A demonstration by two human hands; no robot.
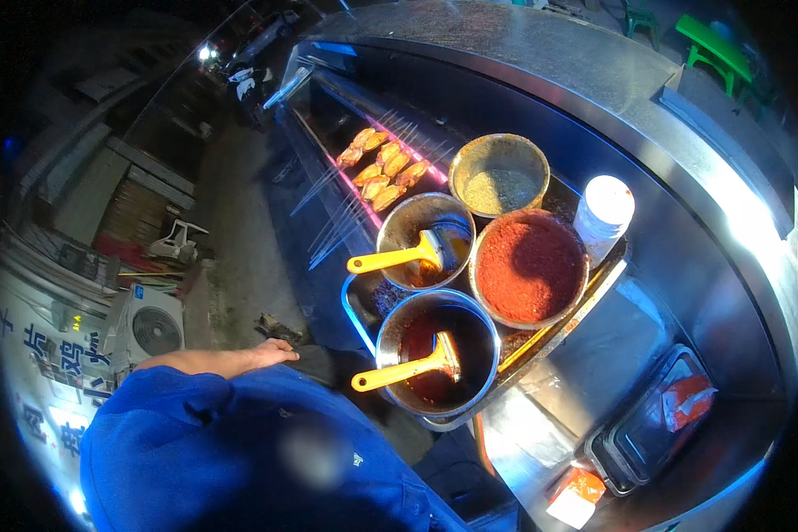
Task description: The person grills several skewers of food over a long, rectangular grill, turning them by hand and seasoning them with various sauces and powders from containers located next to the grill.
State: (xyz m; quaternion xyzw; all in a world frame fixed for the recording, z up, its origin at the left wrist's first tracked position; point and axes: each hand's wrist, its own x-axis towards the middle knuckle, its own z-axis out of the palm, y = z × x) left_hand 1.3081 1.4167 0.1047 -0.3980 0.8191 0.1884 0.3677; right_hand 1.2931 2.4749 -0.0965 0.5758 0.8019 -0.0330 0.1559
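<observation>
My left hand (274, 353) hangs low beside my blue shirt, apart from the grill, and its curled fingers are partly hidden. My right hand is out of view. Before me stands a metal pot of dark sauce (415, 332) with a yellow-handled brush (402, 371) resting in it. A second yellow-handled brush (393, 258) leans in a smaller pot (399, 229) just beyond. Beside these are a pot of red chili powder (530, 269) and a pot of yellowish seasoning (485, 189). Skewered meat pieces (387, 163), browned, lie across the glowing charcoal grill (372, 216).
A white plastic tub (601, 216) stands by the chili pot. On the steel counter to the right lie a black lidded tray (638, 435), a red packet (688, 402) and an orange-white packet (575, 499). A steel ledge (505, 40) bounds the far side.
</observation>
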